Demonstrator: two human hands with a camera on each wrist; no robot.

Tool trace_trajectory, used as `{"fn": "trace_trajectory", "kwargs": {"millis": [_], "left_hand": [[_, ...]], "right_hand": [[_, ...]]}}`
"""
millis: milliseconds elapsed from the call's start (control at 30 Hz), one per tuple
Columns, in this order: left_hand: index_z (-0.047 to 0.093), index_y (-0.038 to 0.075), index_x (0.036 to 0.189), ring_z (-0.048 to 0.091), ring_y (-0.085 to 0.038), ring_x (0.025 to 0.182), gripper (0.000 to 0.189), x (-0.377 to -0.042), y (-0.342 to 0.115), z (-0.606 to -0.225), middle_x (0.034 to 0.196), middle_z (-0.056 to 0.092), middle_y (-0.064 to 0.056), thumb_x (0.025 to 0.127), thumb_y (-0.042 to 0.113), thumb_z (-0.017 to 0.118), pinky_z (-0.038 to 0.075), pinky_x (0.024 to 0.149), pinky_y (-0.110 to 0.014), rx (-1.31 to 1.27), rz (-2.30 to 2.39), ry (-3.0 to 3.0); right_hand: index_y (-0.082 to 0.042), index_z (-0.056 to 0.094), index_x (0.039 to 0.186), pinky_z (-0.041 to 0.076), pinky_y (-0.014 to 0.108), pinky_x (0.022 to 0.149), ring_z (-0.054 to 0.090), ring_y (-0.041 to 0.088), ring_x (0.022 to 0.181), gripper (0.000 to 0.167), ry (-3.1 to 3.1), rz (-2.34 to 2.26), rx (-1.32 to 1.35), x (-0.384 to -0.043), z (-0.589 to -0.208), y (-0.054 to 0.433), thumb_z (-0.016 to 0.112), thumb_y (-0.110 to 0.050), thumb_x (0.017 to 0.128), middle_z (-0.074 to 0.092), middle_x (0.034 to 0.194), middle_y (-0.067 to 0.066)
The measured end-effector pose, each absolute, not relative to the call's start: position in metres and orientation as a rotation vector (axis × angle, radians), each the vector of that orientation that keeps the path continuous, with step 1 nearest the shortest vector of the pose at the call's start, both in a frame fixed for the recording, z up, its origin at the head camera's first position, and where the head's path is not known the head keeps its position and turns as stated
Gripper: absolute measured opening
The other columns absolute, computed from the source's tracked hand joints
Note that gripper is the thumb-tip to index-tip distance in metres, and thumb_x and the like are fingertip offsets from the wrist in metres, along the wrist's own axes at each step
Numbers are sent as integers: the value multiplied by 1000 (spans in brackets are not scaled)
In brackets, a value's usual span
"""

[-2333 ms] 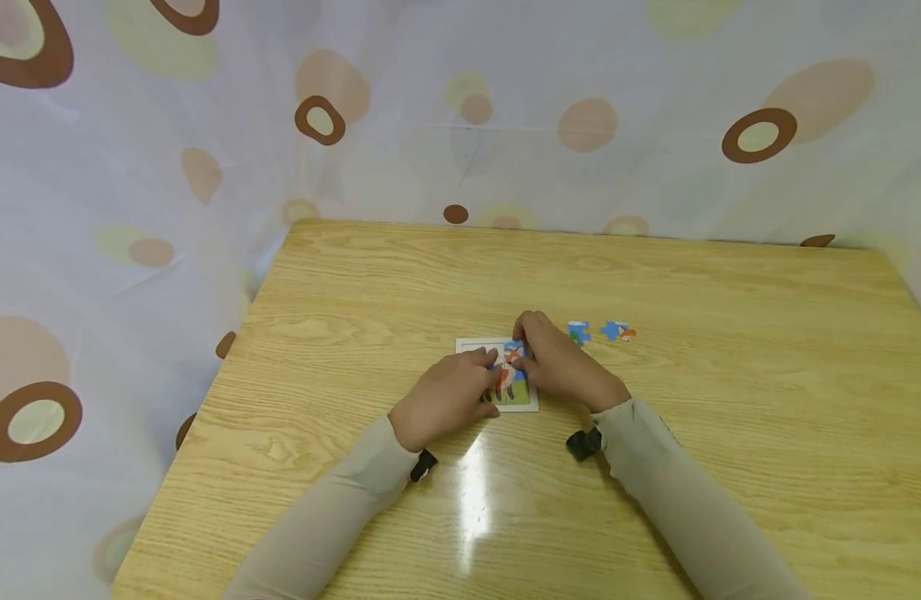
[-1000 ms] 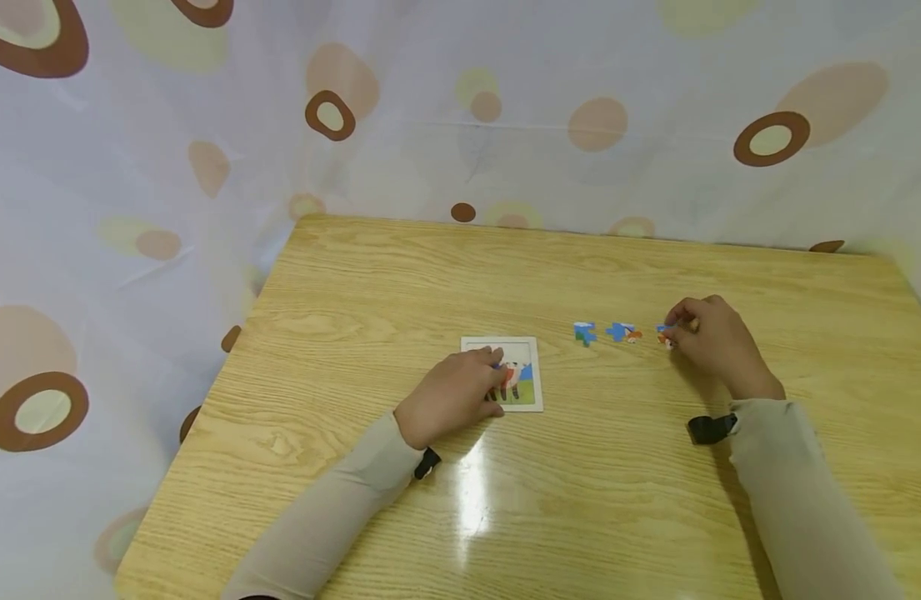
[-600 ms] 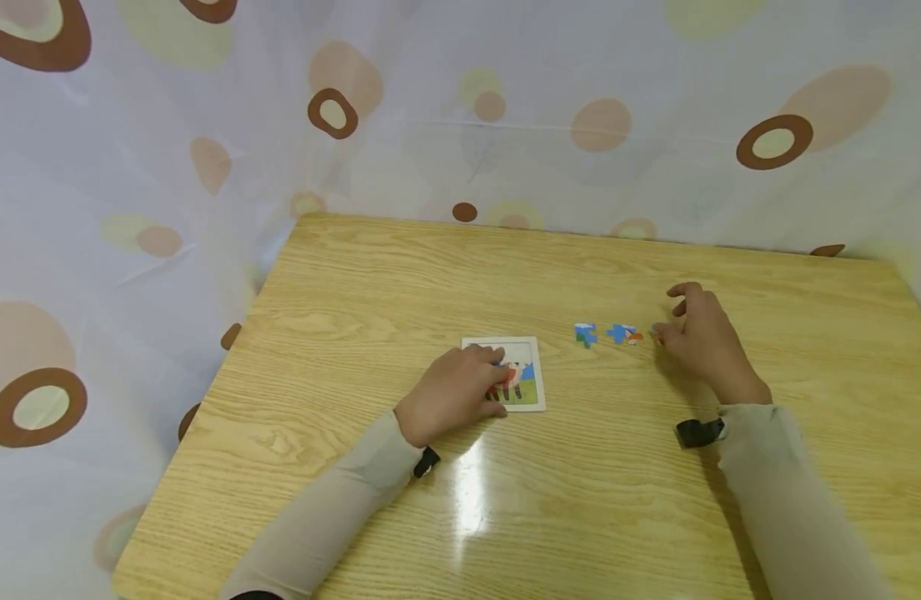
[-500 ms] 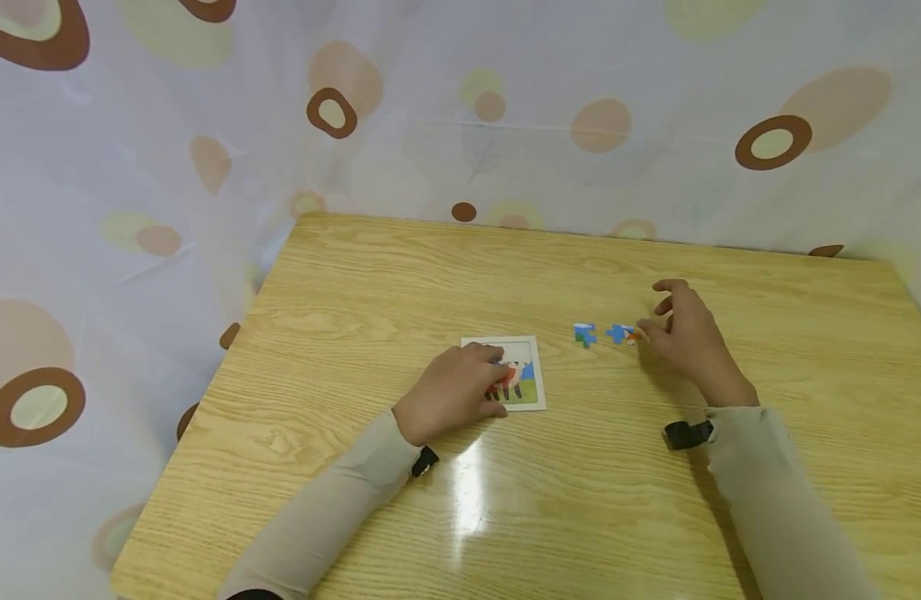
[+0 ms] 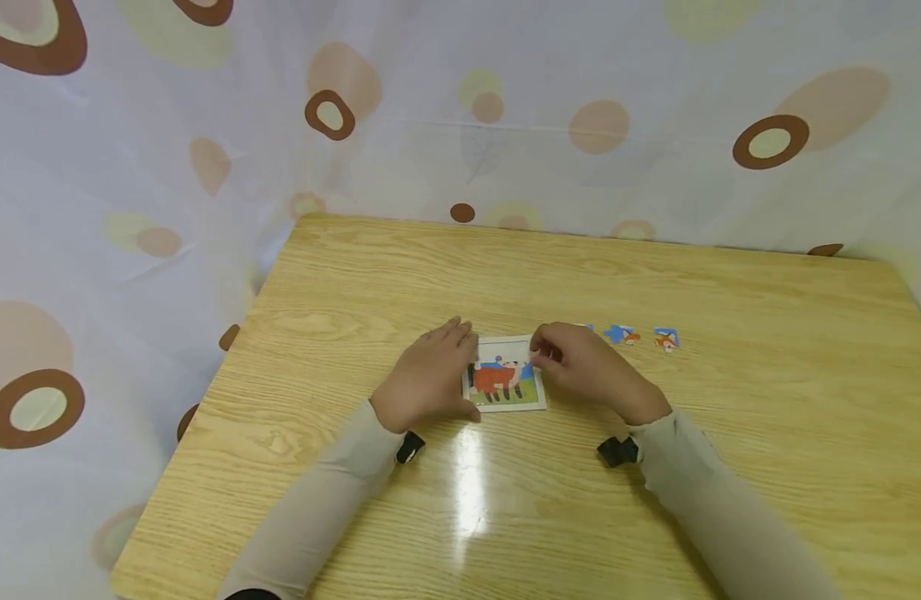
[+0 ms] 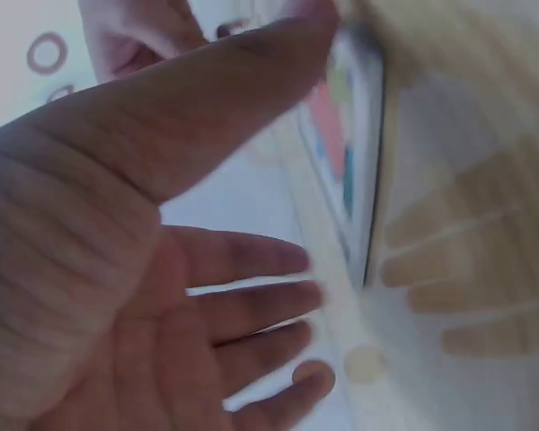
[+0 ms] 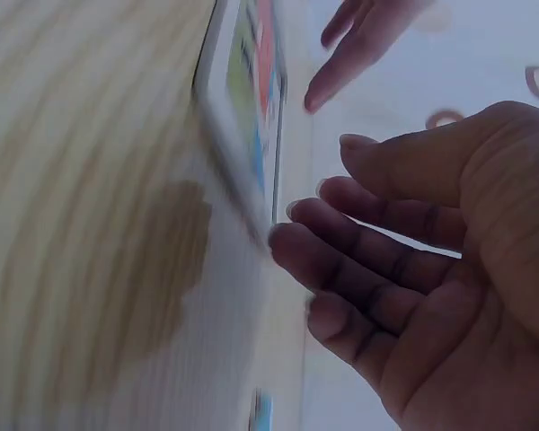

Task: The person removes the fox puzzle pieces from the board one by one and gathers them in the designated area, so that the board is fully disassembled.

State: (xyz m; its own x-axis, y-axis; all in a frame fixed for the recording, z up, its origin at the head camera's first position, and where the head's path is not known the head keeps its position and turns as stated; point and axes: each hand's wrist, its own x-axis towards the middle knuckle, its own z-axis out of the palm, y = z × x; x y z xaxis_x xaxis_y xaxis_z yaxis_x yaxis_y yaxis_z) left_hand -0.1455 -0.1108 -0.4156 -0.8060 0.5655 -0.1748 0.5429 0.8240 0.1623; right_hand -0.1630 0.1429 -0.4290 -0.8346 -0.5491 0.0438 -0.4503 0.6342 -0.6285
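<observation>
A small white-rimmed puzzle tray [image 5: 541,398] lies on the table, its lower part filled with a red-bodied animal on green grass and its top strip pale. My left hand [image 5: 427,377] is at the tray's left edge, fingers straight and spread, thumb by the near corner. In the left wrist view, the thumb [image 6: 225,85] overlaps the tray [image 6: 368,135]. At the tray's right edge is my right hand [image 5: 591,367]. The right wrist view shows its fingers [image 7: 368,260] loosely bent, with nothing between them and the thumb [image 7: 404,162].
Right of the tray, three loose jigsaw pieces form a row: a blue piece [image 5: 586,326] mostly hidden behind my right hand, a blue-and-orange piece [image 5: 621,335], and an orange-faced piece [image 5: 666,338]. The wooden table [image 5: 400,275] meets a spotted cloth [image 5: 528,158] behind.
My right hand has taken the orange-faced piece off the tray, set it down at the row's right end, and come back to the tray. My left hand has shifted left, uncovering the picture.
</observation>
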Motion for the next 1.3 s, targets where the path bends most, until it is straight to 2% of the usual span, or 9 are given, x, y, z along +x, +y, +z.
{"fn": "trace_trajectory", "kwargs": {"millis": [100,200,367,633,900,1300], "left_hand": [[53,-2,145,33,-33,151,100,-148,-116,-413,160,41,-17,73,56,91,29,122,-42,803,137,2766],[57,-2,140,37,-33,149,92,-149,-115,-416,158,45,-17,75,57,89,31,121,-42,818,142,2769],[53,0,147,40,-31,147,96,-148,-109,-420,158,45,-16,79,61,84,34,119,-40,835,131,2781],[50,-1,149,45,-31,144,98,-148,-107,-420,158,44,-18,80,61,83,44,112,-41,809,133,2776],[48,0,151,41,-30,147,98,-147,-106,-419,160,41,-18,81,59,83,44,112,-41,797,143,2758],[46,-1,153,40,-31,148,101,-145,-106,-419,161,40,-18,81,58,84,44,112,-41,773,141,2765]], "right_hand": [[-3,68,103,51,35,67,58,13,73,5,2640,-993,-891,-164,-428,124,67,-7,101,66,86,1],[-2,68,107,52,34,65,58,12,69,8,2581,-1001,-900,-165,-428,109,66,-6,101,66,84,1],[3,65,114,52,33,65,57,15,70,17,2549,-965,-878,-167,-428,94,67,-3,99,64,86,4],[0,67,99,52,34,69,57,19,75,9,2590,-836,-809,-171,-429,89,74,-4,94,62,87,5],[-2,56,97,44,33,64,49,22,74,14,2616,-797,-742,-166,-427,85,70,-3,95,52,90,8],[-6,50,93,38,29,58,46,16,62,18,2525,-1044,-694,-164,-433,90,65,1,99,53,75,5]]}}
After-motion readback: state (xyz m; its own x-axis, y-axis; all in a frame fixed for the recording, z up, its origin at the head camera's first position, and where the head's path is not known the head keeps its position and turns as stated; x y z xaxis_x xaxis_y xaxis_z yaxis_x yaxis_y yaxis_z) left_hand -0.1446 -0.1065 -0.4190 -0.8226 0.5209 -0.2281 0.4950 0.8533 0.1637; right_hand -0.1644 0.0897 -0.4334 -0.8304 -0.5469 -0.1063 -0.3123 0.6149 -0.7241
